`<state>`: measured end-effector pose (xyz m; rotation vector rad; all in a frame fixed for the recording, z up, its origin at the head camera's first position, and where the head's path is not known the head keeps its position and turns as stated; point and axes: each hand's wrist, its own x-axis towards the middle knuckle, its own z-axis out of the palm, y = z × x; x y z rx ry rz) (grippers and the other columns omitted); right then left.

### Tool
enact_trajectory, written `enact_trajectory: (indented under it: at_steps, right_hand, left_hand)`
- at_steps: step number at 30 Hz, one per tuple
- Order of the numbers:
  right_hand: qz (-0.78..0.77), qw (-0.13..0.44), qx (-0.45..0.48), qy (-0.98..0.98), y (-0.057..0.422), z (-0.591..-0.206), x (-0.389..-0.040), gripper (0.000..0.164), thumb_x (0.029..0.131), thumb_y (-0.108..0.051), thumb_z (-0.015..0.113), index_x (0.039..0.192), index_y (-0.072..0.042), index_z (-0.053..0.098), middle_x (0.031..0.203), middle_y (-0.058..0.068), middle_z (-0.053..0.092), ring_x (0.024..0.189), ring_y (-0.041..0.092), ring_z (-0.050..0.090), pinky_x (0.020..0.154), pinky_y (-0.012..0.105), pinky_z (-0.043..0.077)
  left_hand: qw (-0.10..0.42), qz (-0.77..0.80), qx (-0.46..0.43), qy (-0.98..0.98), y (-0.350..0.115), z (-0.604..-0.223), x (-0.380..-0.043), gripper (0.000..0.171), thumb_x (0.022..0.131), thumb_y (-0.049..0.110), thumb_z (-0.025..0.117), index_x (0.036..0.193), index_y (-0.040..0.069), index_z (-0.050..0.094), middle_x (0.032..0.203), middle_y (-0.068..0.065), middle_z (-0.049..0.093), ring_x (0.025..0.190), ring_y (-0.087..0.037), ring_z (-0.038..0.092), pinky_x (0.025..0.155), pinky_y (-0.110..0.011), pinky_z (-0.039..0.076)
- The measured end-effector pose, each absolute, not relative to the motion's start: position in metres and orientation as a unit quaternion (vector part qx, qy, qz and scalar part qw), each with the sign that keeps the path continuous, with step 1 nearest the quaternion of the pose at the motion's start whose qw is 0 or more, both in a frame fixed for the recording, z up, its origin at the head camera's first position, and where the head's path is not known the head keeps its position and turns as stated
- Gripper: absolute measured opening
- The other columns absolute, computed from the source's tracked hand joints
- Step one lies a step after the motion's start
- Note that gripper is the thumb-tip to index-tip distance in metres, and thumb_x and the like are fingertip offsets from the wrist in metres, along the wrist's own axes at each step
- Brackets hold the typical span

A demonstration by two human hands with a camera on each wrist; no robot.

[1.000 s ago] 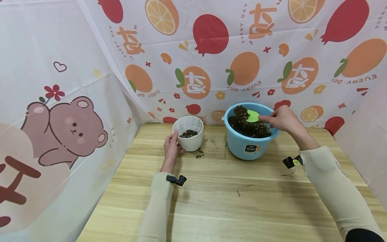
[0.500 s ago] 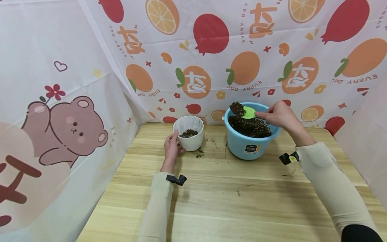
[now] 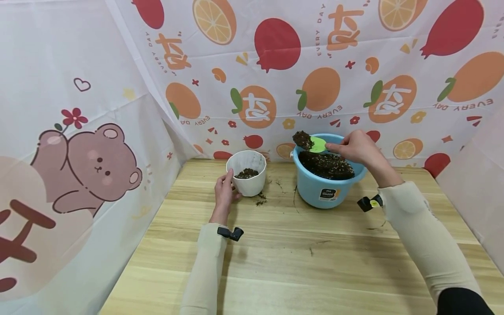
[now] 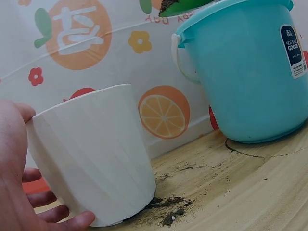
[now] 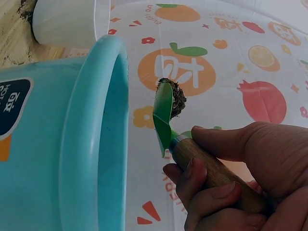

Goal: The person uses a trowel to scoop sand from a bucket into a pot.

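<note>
Head view shows a person's two hands working at a wooden table (image 3: 275,267). The right hand (image 3: 360,148) has its grip wrapped around the wooden handle (image 5: 209,173) of a green-bladed trowel (image 3: 318,145), its thumb laid along the top. A dark soil clump (image 3: 302,139) sits on the blade, which is raised above the soil (image 3: 327,166) in a light-blue bucket (image 3: 311,188), near the left part of its back rim. The left hand (image 3: 224,191) has its grip on a white pot (image 3: 253,184), thumb at the rim and fingers along the lower side. The pot stands left of the bucket, apart from it, with some potting soil (image 3: 246,173) inside. Soil crumbs (image 3: 261,202) lie on the wood beside the pot's base. A printed label (image 3: 328,194) marks the bucket's front. Behind stands a fruit-print cloth (image 3: 289,103); a bear-print cloth (image 3: 98,159) hangs at the left.
</note>
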<state>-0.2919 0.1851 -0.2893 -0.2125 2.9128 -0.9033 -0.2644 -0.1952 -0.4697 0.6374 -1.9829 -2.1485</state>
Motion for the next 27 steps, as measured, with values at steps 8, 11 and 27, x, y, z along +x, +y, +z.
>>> enact_trajectory:
  at_steps: [8,11,27]
  right_hand:
    - [-0.307,0.047,-0.072,0.948,0.172,-0.288,-0.293,0.062,0.093,-0.051,0.069,0.047,-0.015,0.05,0.045,-0.003,0.042,0.044,0.016,0.038,0.046,0.028,0.028]
    - [-0.31,0.052,-0.073,0.947,0.167,-0.287,-0.295,0.063,0.093,-0.051,0.069,0.046,-0.016,0.048,0.044,-0.004,0.041,0.043,0.015,0.037,0.046,0.028,0.029]
    - [-0.316,0.036,-0.098,0.943,0.146,-0.287,-0.297,0.063,0.094,-0.048,0.069,0.044,-0.017,0.047,0.041,-0.007,0.034,0.041,0.011,0.033,0.044,0.025,0.027]
  left_hand:
    - [0.072,-0.715,0.217,-0.66,-0.196,-0.47,-0.265,0.07,0.097,0.064,0.053,0.144,0.012,0.046,0.143,-0.01,0.046,0.11,-0.023,0.054,0.083,-0.04,0.059]
    - [0.071,-0.716,0.217,-0.66,-0.196,-0.469,-0.265,0.07,0.097,0.064,0.053,0.144,0.012,0.046,0.142,-0.01,0.046,0.109,-0.023,0.053,0.082,-0.039,0.06]
    - [0.066,-0.725,0.211,-0.652,-0.197,-0.471,-0.267,0.07,0.098,0.063,0.053,0.144,0.011,0.045,0.141,-0.01,0.045,0.11,-0.025,0.052,0.078,-0.035,0.059]
